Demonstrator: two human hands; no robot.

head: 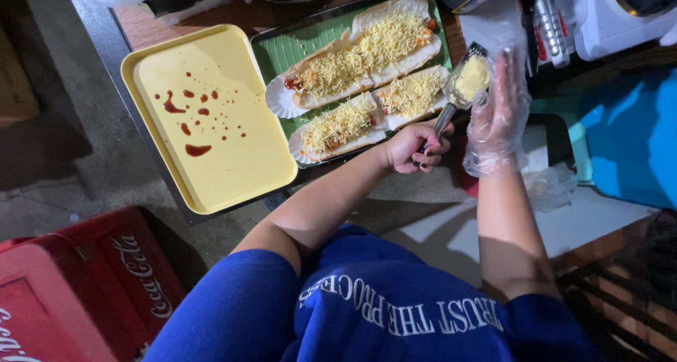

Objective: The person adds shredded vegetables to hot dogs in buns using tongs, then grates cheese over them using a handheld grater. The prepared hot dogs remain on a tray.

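top: blue, white print, sleeves pushed up | left hand (416, 147): bare, dark-painted nails | right hand (497, 115): clear plastic glove

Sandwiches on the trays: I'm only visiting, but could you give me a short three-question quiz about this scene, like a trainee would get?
1. True or false: the yellow tray holds the cheese-topped sandwiches.
2. How many sandwiches lie on the green-lined tray?
3. Which hand wears a clear plastic glove? A) left B) right C) both

Key:
1. False. It holds only red sauce drops.
2. Three.
3. B. The right hand is gloved, and the bare left hand grips the grater by its handle.
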